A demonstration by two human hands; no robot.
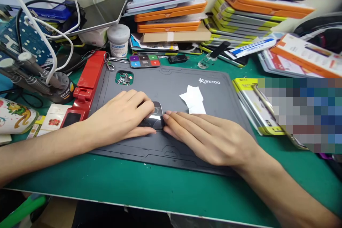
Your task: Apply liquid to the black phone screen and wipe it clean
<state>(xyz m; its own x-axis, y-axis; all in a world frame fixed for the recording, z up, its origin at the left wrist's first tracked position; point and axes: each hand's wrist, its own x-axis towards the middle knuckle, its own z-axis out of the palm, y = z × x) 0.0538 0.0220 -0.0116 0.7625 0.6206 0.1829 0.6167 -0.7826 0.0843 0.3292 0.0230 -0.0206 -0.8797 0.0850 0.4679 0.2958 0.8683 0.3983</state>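
A dark phone point(156, 123) with a shiny face lies on the dark grey work mat point(171, 156), partly covered by my hands. My left hand point(125, 114) rests over its left part, fingers bent and closed around the edges, with the thumb along the near side. My right hand point(211, 135) has its fingers pressed together, their tips at the phone's right end. A crumpled white tissue point(193, 99) lies on the mat just beyond my right hand. Small metal parts point(124, 78) sit in the mat's recess at the upper left.
A red folding tool point(87, 82) lies left of the mat. Behind stand a white paste jar point(118, 41), a small glass bottle point(204, 62) and stacked orange boxes point(171, 12). Yellow-edged packages point(259, 110) lie at the right. Screwdrivers and white cables point(53, 53) crowd the left.
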